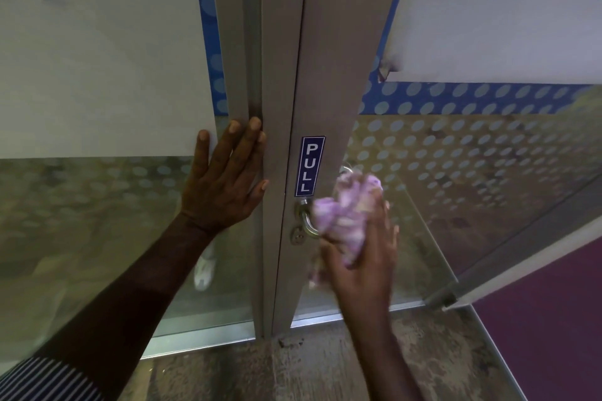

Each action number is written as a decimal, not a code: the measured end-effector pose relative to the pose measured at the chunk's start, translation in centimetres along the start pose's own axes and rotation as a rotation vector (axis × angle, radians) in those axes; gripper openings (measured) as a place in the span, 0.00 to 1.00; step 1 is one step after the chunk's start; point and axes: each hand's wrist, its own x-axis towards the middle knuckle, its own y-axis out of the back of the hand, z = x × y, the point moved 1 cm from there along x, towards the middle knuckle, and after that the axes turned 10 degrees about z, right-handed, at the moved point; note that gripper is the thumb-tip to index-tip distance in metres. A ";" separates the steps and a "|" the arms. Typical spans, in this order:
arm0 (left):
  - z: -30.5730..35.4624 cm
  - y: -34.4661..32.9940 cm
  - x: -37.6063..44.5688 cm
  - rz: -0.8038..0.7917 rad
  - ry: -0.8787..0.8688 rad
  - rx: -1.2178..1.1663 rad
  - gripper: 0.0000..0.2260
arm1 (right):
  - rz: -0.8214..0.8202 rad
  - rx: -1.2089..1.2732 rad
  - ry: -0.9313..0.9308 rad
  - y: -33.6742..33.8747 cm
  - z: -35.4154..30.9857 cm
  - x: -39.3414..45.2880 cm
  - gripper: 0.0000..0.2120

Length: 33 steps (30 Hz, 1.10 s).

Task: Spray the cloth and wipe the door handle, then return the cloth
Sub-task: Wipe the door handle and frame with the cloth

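Cloth [345,221] bunched in right hand [365,257], pressed on door handle [308,221]; left hand [224,179] flat, fingers spread, beside handle.

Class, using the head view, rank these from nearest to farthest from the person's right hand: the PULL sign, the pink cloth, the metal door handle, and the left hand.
1. Pink cloth: bunched in the right hand.
2. Metal door handle: just left of the cloth, touching it.
3. PULL sign: on the frame above the handle.
4. Left hand: flat against the frame, farther left.
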 end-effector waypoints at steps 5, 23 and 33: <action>-0.1 -0.1 -0.2 0.008 0.011 0.003 0.32 | -0.069 -0.682 0.340 -8.3 0.3 -1.2 0.37; -0.1 0.0 -0.2 0.020 -0.006 0.018 0.32 | -0.212 -0.298 0.677 0.2 8.9 4.4 0.21; 0.0 -0.1 -0.2 0.027 0.004 -0.010 0.32 | -0.168 -0.302 0.656 -0.7 7.1 3.4 0.18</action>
